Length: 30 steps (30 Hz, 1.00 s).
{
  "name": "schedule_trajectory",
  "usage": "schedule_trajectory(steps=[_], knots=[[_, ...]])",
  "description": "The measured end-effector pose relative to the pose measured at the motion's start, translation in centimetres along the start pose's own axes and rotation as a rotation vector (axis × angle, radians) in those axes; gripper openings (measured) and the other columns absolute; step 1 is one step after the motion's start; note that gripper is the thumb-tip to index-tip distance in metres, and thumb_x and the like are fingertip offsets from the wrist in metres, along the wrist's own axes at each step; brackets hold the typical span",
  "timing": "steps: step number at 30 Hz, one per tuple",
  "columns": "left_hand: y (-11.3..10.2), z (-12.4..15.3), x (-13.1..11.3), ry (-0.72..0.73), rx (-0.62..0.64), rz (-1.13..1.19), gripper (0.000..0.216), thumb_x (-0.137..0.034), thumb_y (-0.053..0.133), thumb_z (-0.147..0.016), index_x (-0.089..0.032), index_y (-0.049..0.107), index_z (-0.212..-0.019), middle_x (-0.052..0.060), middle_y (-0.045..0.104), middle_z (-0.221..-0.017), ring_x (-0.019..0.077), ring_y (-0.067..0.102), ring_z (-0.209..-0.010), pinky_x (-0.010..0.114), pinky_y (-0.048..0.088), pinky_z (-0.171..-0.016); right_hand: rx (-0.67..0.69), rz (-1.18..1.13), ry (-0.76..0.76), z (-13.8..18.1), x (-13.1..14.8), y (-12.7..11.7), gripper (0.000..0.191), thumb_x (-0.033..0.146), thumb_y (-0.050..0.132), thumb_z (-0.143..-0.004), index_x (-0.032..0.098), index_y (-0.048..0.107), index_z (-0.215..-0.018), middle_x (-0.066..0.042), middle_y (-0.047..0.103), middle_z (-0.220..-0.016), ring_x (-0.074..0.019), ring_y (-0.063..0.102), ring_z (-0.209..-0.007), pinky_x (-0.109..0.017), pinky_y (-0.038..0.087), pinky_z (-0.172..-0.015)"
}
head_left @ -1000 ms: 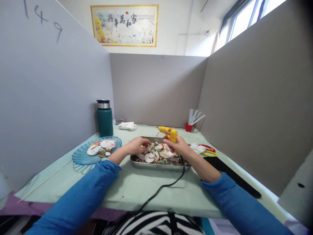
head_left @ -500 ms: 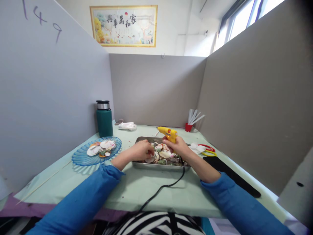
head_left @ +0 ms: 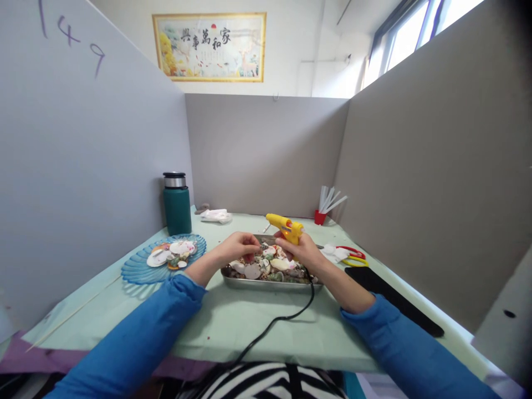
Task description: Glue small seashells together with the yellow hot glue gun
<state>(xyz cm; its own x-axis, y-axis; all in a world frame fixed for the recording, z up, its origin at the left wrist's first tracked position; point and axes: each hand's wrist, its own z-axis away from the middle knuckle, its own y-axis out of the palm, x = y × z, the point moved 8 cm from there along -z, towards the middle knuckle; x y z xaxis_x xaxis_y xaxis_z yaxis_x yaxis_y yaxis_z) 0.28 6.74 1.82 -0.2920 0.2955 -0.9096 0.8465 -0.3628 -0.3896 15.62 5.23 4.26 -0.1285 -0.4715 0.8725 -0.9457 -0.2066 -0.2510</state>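
My right hand (head_left: 302, 247) is wrapped round the grip of a yellow glue gun (head_left: 286, 224), its nozzle pointing to the far left. A black cord runs from the gun down to the table's near edge. Below both hands stands a shallow metal tray (head_left: 270, 284) full of mixed seashells (head_left: 272, 265). Over the tray's left part, my left hand (head_left: 241, 246) has its fingers pinched together; whatever they hold, if anything, is too small to make out. A blue ribbed plate (head_left: 135, 266) on the left carries several glued-looking shells (head_left: 178, 252).
A green bottle (head_left: 177, 208) stands behind the plate. At the back are a white plastic packet (head_left: 216, 215) and a red cup (head_left: 320, 217) of glue sticks. Scissors (head_left: 353, 256) with red and yellow handles and a black mat (head_left: 393, 299) lie right. Grey partitions (head_left: 266, 149) enclose the table.
My left hand has lifted out of the shells and shifted slightly up and left, uncovering a pale shell. The glue gun stays in my right hand, nearly unmoved.
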Motion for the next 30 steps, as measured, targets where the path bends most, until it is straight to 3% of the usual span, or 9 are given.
schedule_trajectory(steps=[2, 5, 12, 17, 23, 27, 30], knots=[[0.5, 0.2, 0.1, -0.055, 0.048, 0.270, 0.028, -0.034, 0.072, -0.069, -0.013, 0.057, -0.079, 0.005, 0.066, -0.076, 0.0101, 0.058, -0.057, 0.025, 0.048, -0.058, -0.005, -0.008, -0.002, 0.0, 0.1, 0.1, 0.029, 0.038, 0.066, -0.072, 0.018, 0.058, -0.091, 0.005, 0.048, -0.057, -0.0069, 0.040, -0.043, -0.022, 0.035, -0.041], [1.5, 0.5, -0.1, -0.095, 0.137, 0.490, 0.028, -0.028, 0.076, -0.067, -0.011, 0.057, -0.080, 0.006, 0.065, -0.077, 0.0102, 0.060, -0.058, 0.026, 0.051, -0.061, -0.022, -0.017, -0.021, -0.1, 0.0, 0.3, 0.033, 0.035, 0.067, -0.071, 0.018, 0.058, -0.097, 0.004, 0.052, -0.065, -0.0067, 0.044, -0.045, -0.022, 0.038, -0.044], [3.0, 0.9, -0.7, -0.096, 0.259, 0.612, 0.022, -0.020, 0.074, -0.069, -0.010, 0.058, -0.079, 0.006, 0.066, -0.074, 0.0099, 0.061, -0.055, 0.026, 0.053, -0.059, 0.098, -0.145, -0.095, 0.0, 0.0, 2.0, 0.039, 0.032, 0.070, -0.070, 0.017, 0.055, -0.103, 0.002, 0.057, -0.075, -0.0086, 0.049, -0.056, -0.023, 0.042, -0.052], [3.5, 1.2, -1.2, -0.075, 0.282, 0.619, 0.021, -0.022, 0.073, -0.071, -0.010, 0.057, -0.077, 0.006, 0.065, -0.076, 0.0096, 0.061, -0.057, 0.026, 0.052, -0.060, 0.107, -0.147, -0.100, 0.3, 0.5, 2.4, 0.036, 0.031, 0.068, -0.071, 0.018, 0.055, -0.101, 0.003, 0.055, -0.074, -0.0087, 0.049, -0.055, -0.024, 0.041, -0.051], [2.0, 1.0, -2.5, 0.095, 0.065, 0.358, 0.030, -0.030, 0.073, -0.070, -0.013, 0.056, -0.088, 0.005, 0.066, -0.080, 0.0128, 0.063, -0.065, 0.028, 0.051, -0.064, -0.015, -0.164, -0.014, 0.6, 1.2, 1.2, 0.023, 0.030, 0.065, -0.071, 0.018, 0.056, -0.089, 0.005, 0.050, -0.057, -0.0083, 0.046, -0.046, -0.022, 0.037, -0.045], [1.8, 0.9, -3.6, 0.225, -0.072, 0.239, 0.031, -0.024, 0.078, -0.061, -0.013, 0.056, -0.080, 0.001, 0.063, -0.072, 0.0112, 0.060, -0.065, 0.025, 0.050, -0.063, -0.033, -0.311, 0.080, 0.7, 0.4, 1.0, 0.029, 0.030, 0.067, -0.069, 0.017, 0.057, -0.093, 0.005, 0.053, -0.055, -0.0089, 0.049, -0.046, -0.021, 0.039, -0.047], [1.8, 0.8, -3.7, 0.263, -0.108, 0.183, 0.027, -0.027, 0.075, -0.063, -0.013, 0.058, -0.078, 0.000, 0.061, -0.068, 0.0106, 0.059, -0.061, 0.025, 0.049, -0.062, -0.026, -0.410, 0.111, 0.7, -0.1, 1.2, 0.033, 0.029, 0.069, -0.067, 0.016, 0.056, -0.094, 0.004, 0.054, -0.055, -0.0093, 0.050, -0.047, -0.021, 0.040, -0.047]])
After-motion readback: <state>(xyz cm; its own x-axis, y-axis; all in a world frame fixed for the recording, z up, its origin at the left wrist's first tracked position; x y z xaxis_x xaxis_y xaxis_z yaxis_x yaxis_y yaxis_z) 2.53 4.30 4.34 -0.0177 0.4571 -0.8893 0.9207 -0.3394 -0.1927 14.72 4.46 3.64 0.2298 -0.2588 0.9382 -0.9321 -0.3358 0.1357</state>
